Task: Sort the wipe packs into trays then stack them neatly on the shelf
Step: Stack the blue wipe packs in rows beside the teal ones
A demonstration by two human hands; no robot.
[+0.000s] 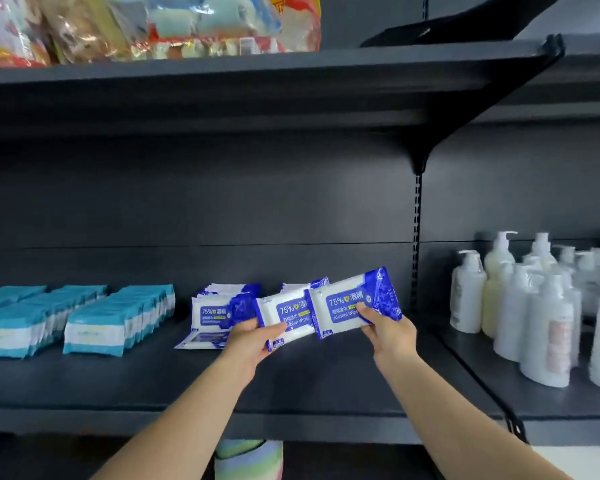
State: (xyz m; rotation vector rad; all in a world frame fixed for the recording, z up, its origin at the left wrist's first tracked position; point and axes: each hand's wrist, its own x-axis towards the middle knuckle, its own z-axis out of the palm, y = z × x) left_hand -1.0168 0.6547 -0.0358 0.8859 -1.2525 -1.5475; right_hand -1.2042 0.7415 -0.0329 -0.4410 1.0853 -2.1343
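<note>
Two blue alcohol wipe packs, one (284,318) being gripped by the left hand (253,339), the other (355,303) by the right hand (390,332), are being held above the dark shelf (309,382); stacked packs (219,311) behind, teal packs (118,317) far left, pump bottles (534,306) right

— What's the shelf (326,382) like on my feed?

— Dark metal. I see rows of teal wipe packs (94,322) standing on its left, blue-and-white wipe packs (219,311) upright near the middle, and one flat pack (201,340) lying just in front of them.

— And to the right?

— White pump bottles (520,306) crowd the neighbouring board.
</note>
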